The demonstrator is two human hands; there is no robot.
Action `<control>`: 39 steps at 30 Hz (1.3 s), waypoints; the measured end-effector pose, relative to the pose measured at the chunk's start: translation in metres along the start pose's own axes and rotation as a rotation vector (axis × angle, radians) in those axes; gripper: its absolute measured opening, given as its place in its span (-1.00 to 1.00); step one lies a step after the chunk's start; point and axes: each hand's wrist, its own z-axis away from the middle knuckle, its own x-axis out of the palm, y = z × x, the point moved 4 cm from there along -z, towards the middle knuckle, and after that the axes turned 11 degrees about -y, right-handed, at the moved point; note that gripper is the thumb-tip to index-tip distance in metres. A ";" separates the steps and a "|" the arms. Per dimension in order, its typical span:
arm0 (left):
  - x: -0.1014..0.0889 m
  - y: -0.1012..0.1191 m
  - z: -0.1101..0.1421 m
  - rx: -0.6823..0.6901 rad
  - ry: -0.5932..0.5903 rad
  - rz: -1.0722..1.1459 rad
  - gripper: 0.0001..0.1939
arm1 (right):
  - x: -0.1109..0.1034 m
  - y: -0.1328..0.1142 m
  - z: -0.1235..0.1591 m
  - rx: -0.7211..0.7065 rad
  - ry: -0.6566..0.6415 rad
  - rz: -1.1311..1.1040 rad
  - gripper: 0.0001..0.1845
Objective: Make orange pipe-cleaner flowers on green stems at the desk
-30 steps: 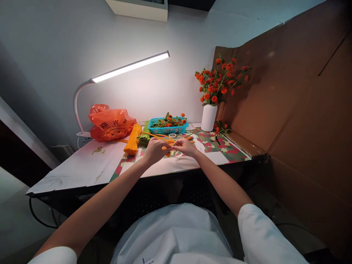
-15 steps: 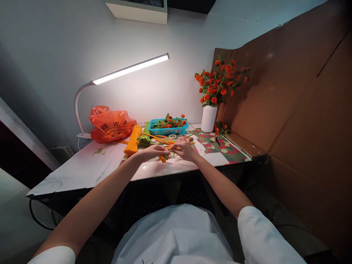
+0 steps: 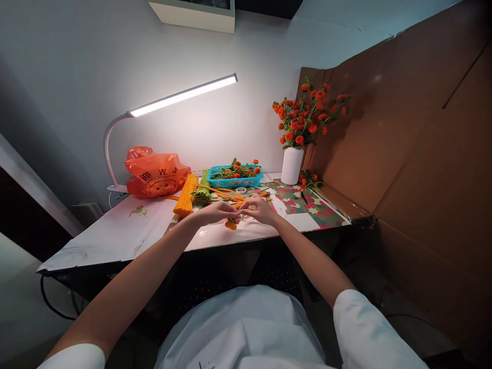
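Above the front edge of the table, my left hand (image 3: pixel 217 212) pinches a small orange craft flower (image 3: pixel 230 225) by its green base, with the bloom hanging below the fingers. My right hand (image 3: pixel 260 209) meets it fingertip to fingertip, closed on something too small to make out near the flower's base. Just behind the hands lie loose orange pipe cleaners (image 3: pixel 226 193). To their left are a thick orange bundle of pipe cleaners (image 3: pixel 186 197) and a green bundle (image 3: pixel 202 195).
A blue basket (image 3: pixel 235 181) of orange flowers stands behind the hands. Left of it sits a red plastic bag (image 3: pixel 158 174) under a lit desk lamp (image 3: pixel 182 96). A white vase (image 3: pixel 292 166) holds tall orange flowers. Cardboard (image 3: pixel 415 133) walls the right side; a roll of tape (image 3: pixel 241 190) lies mid-table.
The orange flower has turned and now hangs slightly lower and to the right. My right fingers have bent in closer to my left fingertips.
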 end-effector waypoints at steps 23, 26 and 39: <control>-0.004 0.002 0.004 -0.040 0.136 -0.069 -0.63 | 0.005 -0.001 0.005 -0.053 0.087 0.048 -0.81; -0.004 0.015 0.008 0.001 0.383 -0.419 -0.79 | 0.004 -0.001 0.002 -0.081 0.083 -0.007 -0.78; 0.006 -0.001 0.001 -0.097 0.045 0.060 -0.62 | 0.004 -0.003 0.006 -0.128 0.069 -0.025 -0.91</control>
